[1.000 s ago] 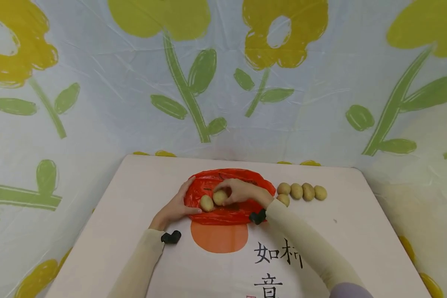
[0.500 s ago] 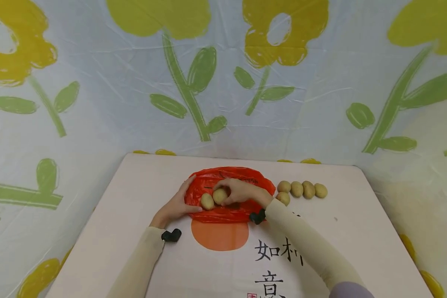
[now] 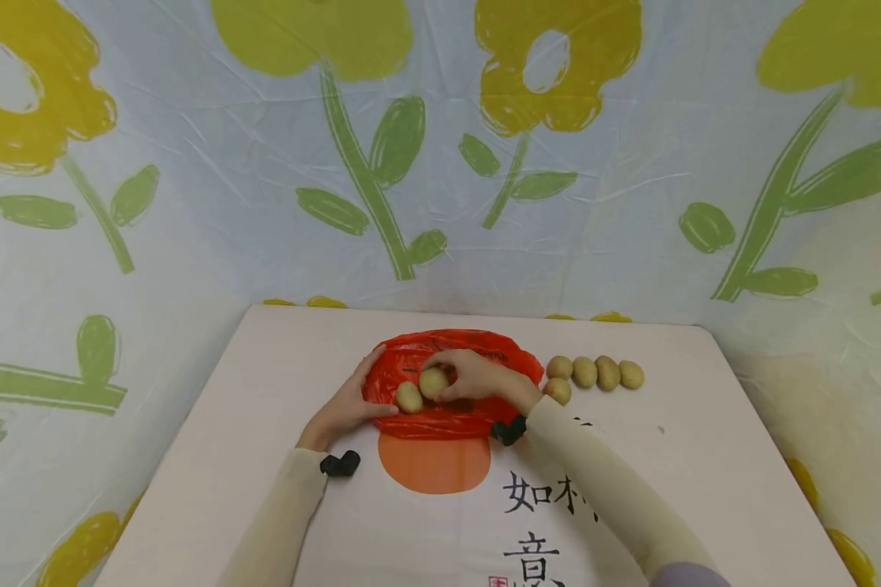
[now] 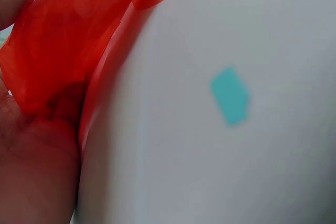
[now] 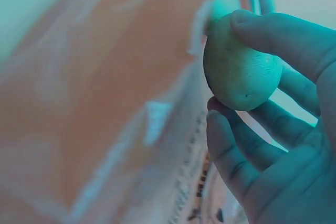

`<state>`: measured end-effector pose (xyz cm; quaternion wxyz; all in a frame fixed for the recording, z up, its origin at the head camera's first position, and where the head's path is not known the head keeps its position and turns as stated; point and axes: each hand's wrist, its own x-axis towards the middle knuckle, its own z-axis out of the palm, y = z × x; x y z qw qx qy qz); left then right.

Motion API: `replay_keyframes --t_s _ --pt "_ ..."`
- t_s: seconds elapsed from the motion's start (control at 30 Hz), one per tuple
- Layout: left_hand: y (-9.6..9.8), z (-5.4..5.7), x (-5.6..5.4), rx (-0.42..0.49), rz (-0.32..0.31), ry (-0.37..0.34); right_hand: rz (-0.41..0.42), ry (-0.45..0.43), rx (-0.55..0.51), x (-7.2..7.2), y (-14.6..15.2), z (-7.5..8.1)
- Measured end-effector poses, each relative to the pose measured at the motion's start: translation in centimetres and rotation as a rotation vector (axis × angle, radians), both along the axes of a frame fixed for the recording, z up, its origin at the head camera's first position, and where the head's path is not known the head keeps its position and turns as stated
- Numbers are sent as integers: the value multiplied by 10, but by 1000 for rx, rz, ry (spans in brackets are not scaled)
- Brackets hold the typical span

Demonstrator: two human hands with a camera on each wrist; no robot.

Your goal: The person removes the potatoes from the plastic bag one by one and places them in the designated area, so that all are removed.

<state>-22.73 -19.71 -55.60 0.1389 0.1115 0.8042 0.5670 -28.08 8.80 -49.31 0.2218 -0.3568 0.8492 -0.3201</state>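
Observation:
A red plastic bag [image 3: 477,425] lies spread on the table, its rim pushed wide. My right hand [image 3: 477,375] reaches over it and pinches a potato [image 3: 433,383] between thumb and fingers. The right wrist view shows this potato [image 5: 244,74] close up, the thumb on top of it. Just left of it, a second potato [image 3: 409,398] rests in the bag. My left hand [image 3: 345,405] lies against the bag's left end, thumb and fingers spread along its edge. In the left wrist view, red film [image 4: 79,30] partly covers those fingers.
To the right of the bag, several potatoes [image 3: 584,372] line up in a row, and one potato [image 3: 558,391] sits in front of it. The pale table [image 3: 675,481] bears an orange disc [image 3: 433,469] and black characters. A flowered sheet [image 3: 602,244] hangs behind.

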Motion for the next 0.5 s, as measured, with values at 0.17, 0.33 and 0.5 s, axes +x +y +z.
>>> replay_keyframes --t_s 0.17,0.33,0.5 --pt "1 -2 -2 -4 -5 9 -59 18 -77 3 6 9" --pt "0 -3 -3 -6 6 6 -100 48 -103 6 15 16" --pt "1 -3 -1 -16 -10 11 -173 72 -132 16 32 26"
